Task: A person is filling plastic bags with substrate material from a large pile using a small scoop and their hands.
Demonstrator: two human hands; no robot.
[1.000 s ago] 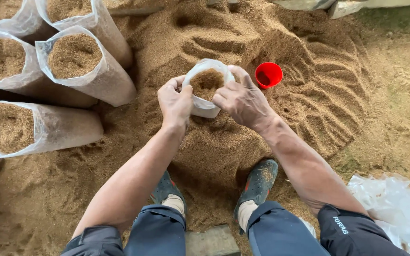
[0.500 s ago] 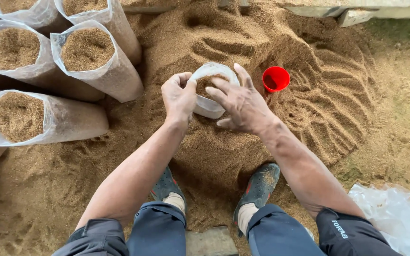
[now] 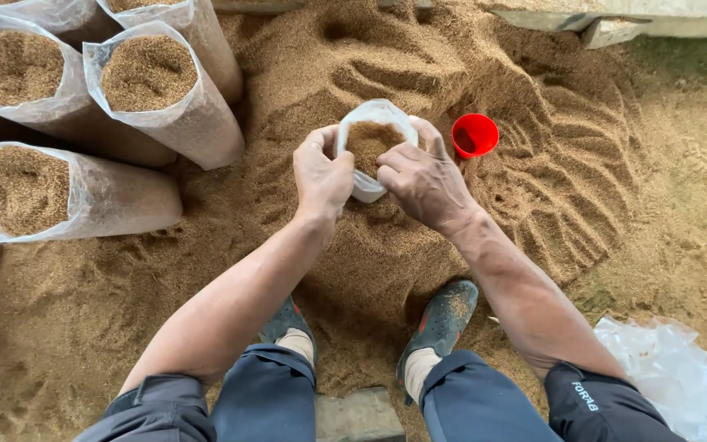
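Left hand: left hand (image 3: 322, 173) curled shut around the left rim of the small clear bag (image 3: 372, 147), thumb and fingers pinching the plastic.
Right hand: right hand (image 3: 423, 182) closed on the bag's right rim and side, fingers bent over the edge.
Bag: small clear bag held upright between both hands, mouth open, partly filled with brown sawdust, its base resting on the sawdust heap (image 3: 419, 90).
Cup: red cup (image 3: 475, 135) lying on the heap just right of the right hand, not touching it.
Filled bags: filled bags (image 3: 157, 90) of sawdust standing and leaning at the left, well apart from the hands.
Feet: shoes (image 3: 443, 315) planted in the sawdust below the hands.
Corner: empty plastic bags (image 3: 681, 376) at lower right.
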